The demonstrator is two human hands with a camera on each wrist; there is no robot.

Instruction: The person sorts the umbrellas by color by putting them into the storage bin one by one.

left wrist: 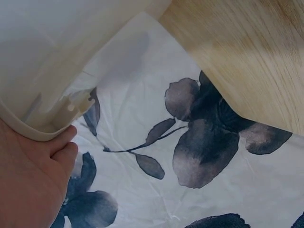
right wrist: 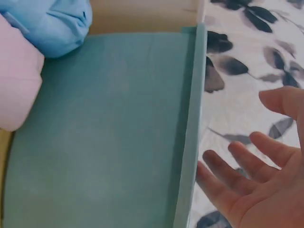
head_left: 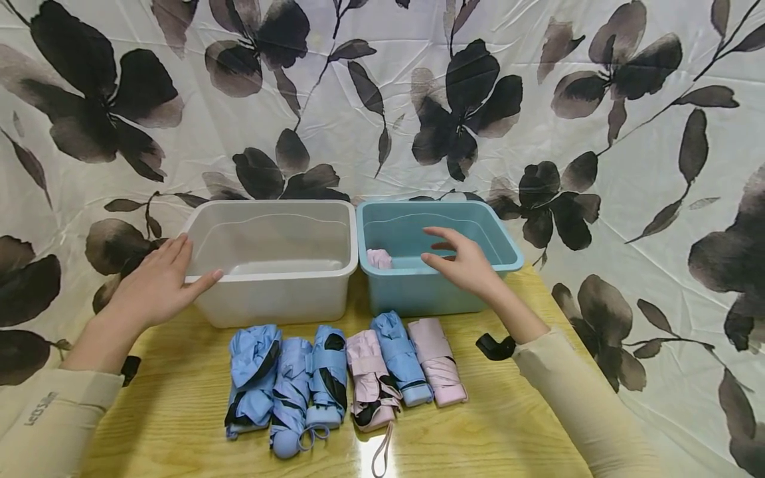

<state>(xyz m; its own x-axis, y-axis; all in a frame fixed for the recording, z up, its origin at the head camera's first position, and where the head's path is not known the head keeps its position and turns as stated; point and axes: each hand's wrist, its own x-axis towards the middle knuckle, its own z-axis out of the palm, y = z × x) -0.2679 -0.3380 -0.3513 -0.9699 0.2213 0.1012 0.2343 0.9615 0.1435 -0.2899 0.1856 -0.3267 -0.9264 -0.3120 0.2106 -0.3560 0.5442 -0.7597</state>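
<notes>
My left hand [head_left: 157,277] rests at the left rim of a pale grey plastic bin [head_left: 271,299], its fingers stretched out. In the left wrist view its fingertips lie right beside that rim [left wrist: 40,135]. Over the teal bin [head_left: 424,292], my right hand [head_left: 463,262] hovers with spread fingers and holds nothing. A pale pink bundle [head_left: 379,259] sits inside the teal bin at its left. In front of the bins lies a row of folded umbrellas: a blue one [head_left: 254,375] at the left, a pink one [head_left: 373,375] near the middle, another pink one [head_left: 438,362] at the right end.
More blue folded umbrellas [head_left: 402,355] lie in the row. The bins stand side by side on a yellowish wooden table [head_left: 496,425]. A white cloth with dark flowers [head_left: 382,86] hangs right behind them. A thin wrist loop [head_left: 382,455] trails toward the front edge.
</notes>
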